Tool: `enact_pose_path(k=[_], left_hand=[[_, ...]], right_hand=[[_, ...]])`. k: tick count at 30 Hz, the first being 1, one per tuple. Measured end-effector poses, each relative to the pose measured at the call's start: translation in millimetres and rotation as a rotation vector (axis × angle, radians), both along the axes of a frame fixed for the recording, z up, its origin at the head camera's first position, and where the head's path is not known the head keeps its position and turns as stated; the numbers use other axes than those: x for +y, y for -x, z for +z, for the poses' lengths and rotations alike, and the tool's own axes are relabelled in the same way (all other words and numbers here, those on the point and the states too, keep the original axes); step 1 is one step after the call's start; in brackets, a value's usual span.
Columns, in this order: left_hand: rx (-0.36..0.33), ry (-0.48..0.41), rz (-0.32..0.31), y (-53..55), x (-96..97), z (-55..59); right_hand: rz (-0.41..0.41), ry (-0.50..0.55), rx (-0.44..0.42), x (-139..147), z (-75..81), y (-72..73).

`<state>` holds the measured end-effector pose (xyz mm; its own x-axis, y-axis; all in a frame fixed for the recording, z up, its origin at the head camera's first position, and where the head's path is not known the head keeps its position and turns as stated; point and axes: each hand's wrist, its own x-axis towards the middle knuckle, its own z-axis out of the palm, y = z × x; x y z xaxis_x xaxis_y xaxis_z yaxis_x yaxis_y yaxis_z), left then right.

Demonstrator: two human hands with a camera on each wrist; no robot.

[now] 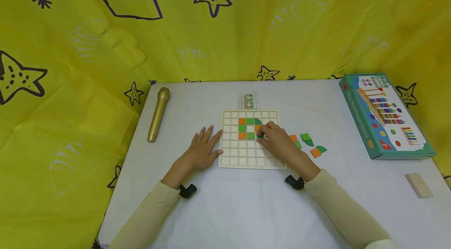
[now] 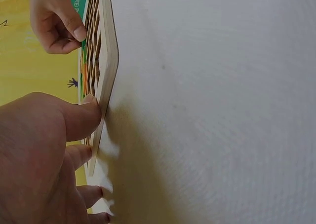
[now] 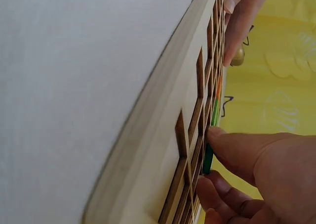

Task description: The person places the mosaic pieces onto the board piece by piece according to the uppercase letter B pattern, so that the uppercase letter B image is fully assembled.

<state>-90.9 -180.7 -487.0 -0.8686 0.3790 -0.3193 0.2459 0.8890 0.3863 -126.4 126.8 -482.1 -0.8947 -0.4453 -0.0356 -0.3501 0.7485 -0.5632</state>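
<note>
A wooden grid board (image 1: 230, 161) lies flat on the table with orange and green tiles (image 1: 242, 127) set in several of its cells. My left hand (image 1: 202, 149) is spread flat at its left side, the thumb (image 2: 84, 117) and forefinger right at the edge. Over the board's right half, my right hand (image 1: 280, 143) pinches a dark green tile (image 3: 208, 158) between thumb and fingertips, low at the cells beneath an orange tile. Its fingers partly cover that tile in the head view. Behind the board lies a small pattern card (image 1: 248, 100) with a coloured figure on a grid.
Loose orange and green tiles (image 1: 316, 152) lie right of the board, partly behind the right hand. A gold microphone (image 1: 158, 115) lies at the left, a boxed game (image 1: 387, 119) at the right, a small wooden block (image 1: 419, 185) in front of it. Yellow cloth (image 1: 225, 37) hangs behind.
</note>
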Motion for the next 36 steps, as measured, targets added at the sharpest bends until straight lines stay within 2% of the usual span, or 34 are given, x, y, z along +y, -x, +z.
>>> enact_pose_path(k=[5, 19, 26, 31, 36], left_hand=[[0.0, -0.002, 0.0, 0.3, -0.2, -0.6], [0.008, -0.003, -0.001, -0.2, -0.6, -0.1], [0.008, -0.007, 0.002, 0.0, -0.7, -0.3], [0.008, -0.009, 0.001, -0.4, -0.6, 0.3], [0.007, -0.005, 0.002, -0.2, -0.6, 0.3]], right_hand=[[0.01, 0.002, 0.013, -4, -0.5, 1.8], [0.014, -0.019, -0.051, -2, 6.7, 7.4], [0.007, -0.028, -0.013, -2, 4.5, 7.3], [-0.061, -0.017, -0.05, 13, 10.4, 8.3], [-0.159, -0.045, -0.101, 43, 19.6, 9.4]])
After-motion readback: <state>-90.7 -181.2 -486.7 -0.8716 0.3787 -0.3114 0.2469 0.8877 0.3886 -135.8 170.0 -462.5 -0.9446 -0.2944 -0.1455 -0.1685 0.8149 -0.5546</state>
